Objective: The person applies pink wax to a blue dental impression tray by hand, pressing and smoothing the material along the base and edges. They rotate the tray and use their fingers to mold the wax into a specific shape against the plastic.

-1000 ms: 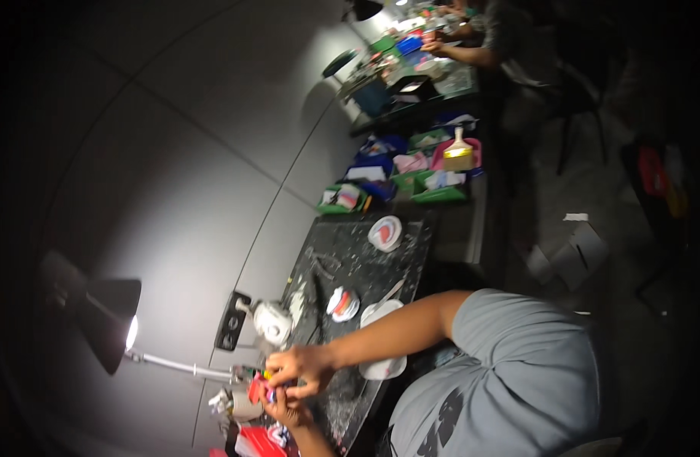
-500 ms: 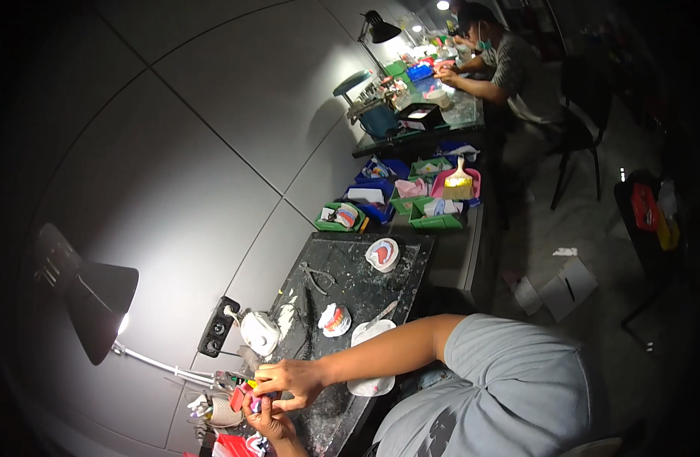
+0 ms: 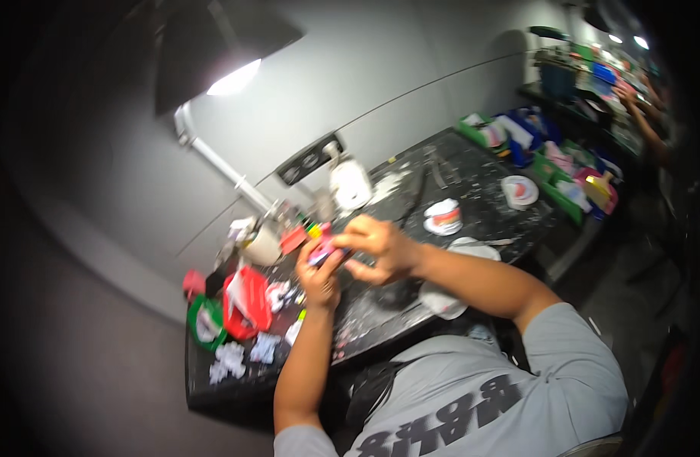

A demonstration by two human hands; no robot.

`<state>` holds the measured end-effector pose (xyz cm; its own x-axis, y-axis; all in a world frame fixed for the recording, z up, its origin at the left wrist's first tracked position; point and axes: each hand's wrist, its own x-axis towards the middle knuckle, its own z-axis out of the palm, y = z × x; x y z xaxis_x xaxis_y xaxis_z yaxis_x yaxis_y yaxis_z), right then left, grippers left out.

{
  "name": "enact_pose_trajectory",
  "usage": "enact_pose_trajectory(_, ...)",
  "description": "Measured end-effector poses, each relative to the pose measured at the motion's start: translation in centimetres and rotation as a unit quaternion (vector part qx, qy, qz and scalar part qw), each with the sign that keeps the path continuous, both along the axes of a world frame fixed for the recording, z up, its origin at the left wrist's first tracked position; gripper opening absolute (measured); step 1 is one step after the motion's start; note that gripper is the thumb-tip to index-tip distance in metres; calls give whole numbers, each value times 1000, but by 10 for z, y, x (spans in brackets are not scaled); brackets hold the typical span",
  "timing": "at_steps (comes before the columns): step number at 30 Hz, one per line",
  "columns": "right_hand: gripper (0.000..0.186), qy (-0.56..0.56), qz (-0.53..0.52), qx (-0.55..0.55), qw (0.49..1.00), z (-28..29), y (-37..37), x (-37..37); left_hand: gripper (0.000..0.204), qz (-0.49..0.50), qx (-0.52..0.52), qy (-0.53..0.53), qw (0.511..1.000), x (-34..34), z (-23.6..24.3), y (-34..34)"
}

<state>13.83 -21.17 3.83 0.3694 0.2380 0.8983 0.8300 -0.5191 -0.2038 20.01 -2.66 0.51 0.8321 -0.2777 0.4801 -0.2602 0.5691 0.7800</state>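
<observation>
My left hand [image 3: 318, 283] is closed around a small pink piece with a dark blue or purple underside [image 3: 322, 253]; blur and fingers hide its exact kind. My right hand [image 3: 380, 247] comes in from the right, its fingertips pinching the top of that same piece. Just beyond the fingers is a red block-like thing [image 3: 293, 240]. To the right of my hands, a dental model with teeth and reddish gums [image 3: 443, 219] stands on the black bench [image 3: 388, 305]. A round white cast with a pink arch [image 3: 519, 192] lies farther right.
A desk lamp [image 3: 228, 53] hangs above, near a wall socket strip [image 3: 310, 158] and a white device [image 3: 350, 184]. Pliers [image 3: 441, 169] lie toward the back. A red bag [image 3: 247, 301] and crumpled paper [image 3: 228, 361] sit left. Green and blue bins [image 3: 517, 137] stand right, with another person's arm beyond.
The view has swung left and down, bringing the bench's left end with the red bag into sight. Both hands stay together at the small piece, which remains held.
</observation>
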Motion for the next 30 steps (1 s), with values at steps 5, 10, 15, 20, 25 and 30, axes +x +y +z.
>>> enact_pose_trajectory(5,49,12,40,47,998,6,5,0,35,-35,-17,30,999,-7,8,5)
enact_pose_trajectory(10,59,28,42,10,999,8,7,0,36,-31,-14,16,999,-3,4,11)
enact_pose_trajectory(15,58,-1,24,-34,999,5,5,2,35,-35,-25,7,999,-2,5,8)
enact_pose_trajectory(20,55,-2,31,-38,999,7,5,1,34,-24,-18,-6,1000,-4,8,7)
enact_pose_trajectory(25,54,29,37,-17,999,7,6,-2,34,-4,-8,-29,1000,-5,9,7)
enact_pose_trajectory(30,54,8,54,-9,998,3,9,1,36,32,11,-51,998,-3,8,9)
